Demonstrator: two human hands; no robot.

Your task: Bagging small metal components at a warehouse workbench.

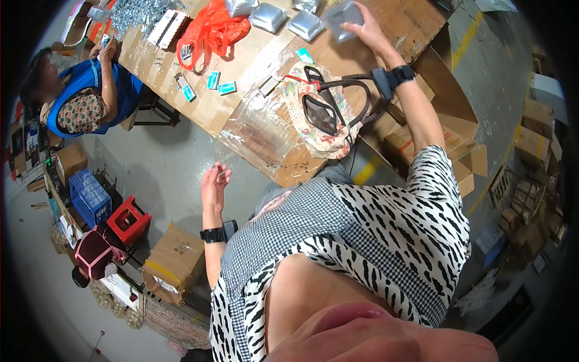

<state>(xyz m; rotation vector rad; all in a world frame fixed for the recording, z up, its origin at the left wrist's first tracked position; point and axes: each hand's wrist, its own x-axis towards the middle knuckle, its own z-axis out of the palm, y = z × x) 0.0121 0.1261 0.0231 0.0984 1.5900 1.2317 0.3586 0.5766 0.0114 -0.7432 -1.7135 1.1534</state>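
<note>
Near left: left hand (215, 178), loosely curled, empty. Far right, at brown wooden table (399, 23): right hand (369, 31) grasps clear square plastic container (339, 22) by its right side; long axis unclear. Silvery square plastic trays (305, 26) just left.

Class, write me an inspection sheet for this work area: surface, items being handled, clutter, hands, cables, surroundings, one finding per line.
Surface: wooden table, partly covered with cardboard and clear film.
Items being handled: clear plastic container; similar containers nearby.
Clutter: patterned handbag, red plastic bag, small blue-and-white boxes.
Hands: right hand grips the container; left hand holds nothing visible, off the table.
Cables: none identifiable.
Surroundings: co-worker at left, red stool, blue crate.
</note>
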